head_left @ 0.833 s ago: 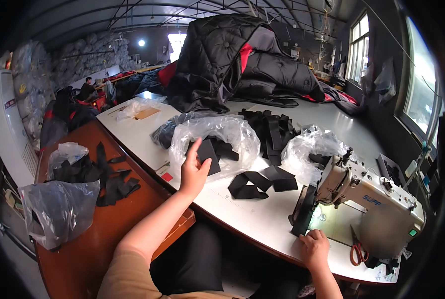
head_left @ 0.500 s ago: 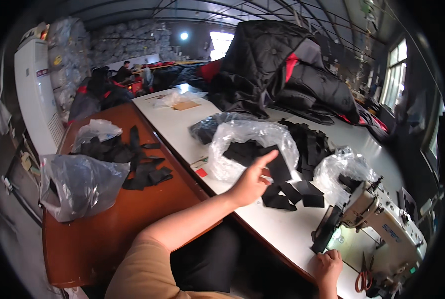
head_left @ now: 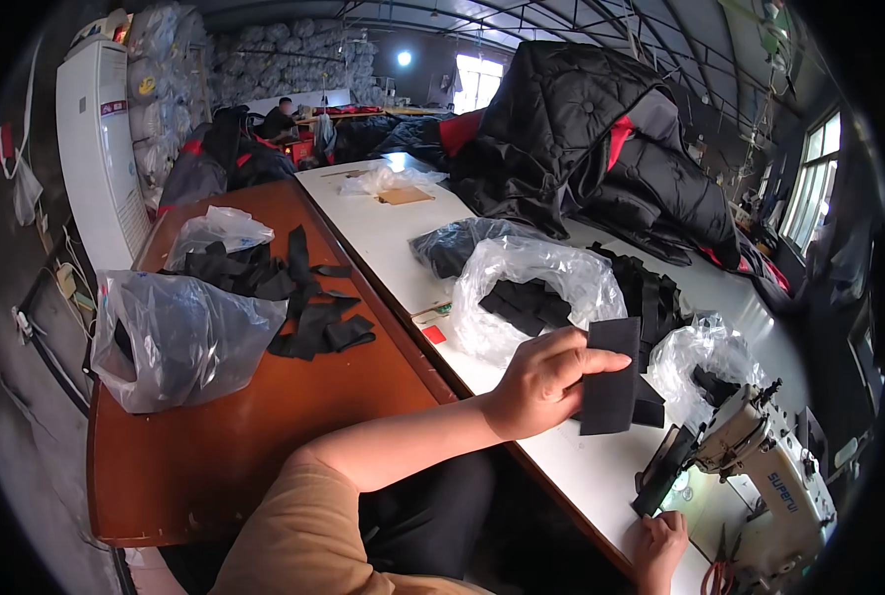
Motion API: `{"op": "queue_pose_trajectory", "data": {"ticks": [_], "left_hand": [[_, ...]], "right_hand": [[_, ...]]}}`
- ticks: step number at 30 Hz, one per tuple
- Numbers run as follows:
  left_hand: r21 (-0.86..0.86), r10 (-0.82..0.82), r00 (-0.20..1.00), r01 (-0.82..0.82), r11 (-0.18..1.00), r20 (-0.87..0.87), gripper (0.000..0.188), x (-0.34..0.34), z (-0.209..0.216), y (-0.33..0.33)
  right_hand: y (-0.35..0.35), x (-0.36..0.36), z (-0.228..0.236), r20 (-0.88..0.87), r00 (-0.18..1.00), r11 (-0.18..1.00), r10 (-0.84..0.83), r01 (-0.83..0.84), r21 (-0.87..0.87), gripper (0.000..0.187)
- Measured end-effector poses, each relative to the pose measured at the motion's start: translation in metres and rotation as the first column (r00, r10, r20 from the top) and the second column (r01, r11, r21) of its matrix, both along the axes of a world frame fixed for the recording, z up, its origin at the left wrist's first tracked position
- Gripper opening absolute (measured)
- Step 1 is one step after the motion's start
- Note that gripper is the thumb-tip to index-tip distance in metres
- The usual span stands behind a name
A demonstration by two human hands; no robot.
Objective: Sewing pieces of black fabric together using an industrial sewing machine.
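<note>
My left hand (head_left: 544, 385), held up over the white table, pinches a flat rectangular black fabric piece (head_left: 611, 405) between thumb and fingers. At the lower right, my right hand (head_left: 659, 543) is closed with curled fingers at the near end of a black strip (head_left: 662, 474). That strip lies beside the needle area of a white sewing machine (head_left: 774, 486), whose lamp lights the plate. Behind the raised piece, a clear plastic bag (head_left: 475, 332) stands open with black fabric pieces (head_left: 527, 305) inside.
Dark-handled scissors (head_left: 720, 570) lie beside the machine. A second clear bag (head_left: 695, 342) sits behind the machine. On the brown table (head_left: 204, 466) are a plastic bag (head_left: 179, 337) and loose black strips (head_left: 323, 327). A large black quilted heap (head_left: 581, 129) covers the far table.
My left hand has taken up a black piece from the white table and brought it rightward, nearer the machine. My right hand stays by the strip. The whole view has shifted slightly.
</note>
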State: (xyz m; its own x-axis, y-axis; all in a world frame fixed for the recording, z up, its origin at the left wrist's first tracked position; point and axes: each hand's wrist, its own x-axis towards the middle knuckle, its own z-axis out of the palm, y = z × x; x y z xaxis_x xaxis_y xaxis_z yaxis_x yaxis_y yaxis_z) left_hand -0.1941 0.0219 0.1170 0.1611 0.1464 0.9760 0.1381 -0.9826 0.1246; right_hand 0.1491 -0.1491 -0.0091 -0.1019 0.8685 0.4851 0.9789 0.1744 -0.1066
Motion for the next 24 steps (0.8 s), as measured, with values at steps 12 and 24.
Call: {"op": "queue_pose_trajectory", "data": {"ticks": [12, 24], "left_hand": [[-0.155, -0.045, 0.99, 0.024, 0.988, -0.136, 0.04, 0.021, -0.018, 0.025], [0.229, 0.008, 0.684, 0.233, 0.945, -0.73, 0.025, 0.115, -0.079, 0.009]], "right_hand": [[0.01, 0.0, -0.014, 0.078, 0.988, 0.989, -0.131, 0.125, 0.083, 0.023], [0.0, 0.002, -0.006, -0.016, 0.997, 0.992, -0.075, 0.076, 0.1, 0.013]]}}
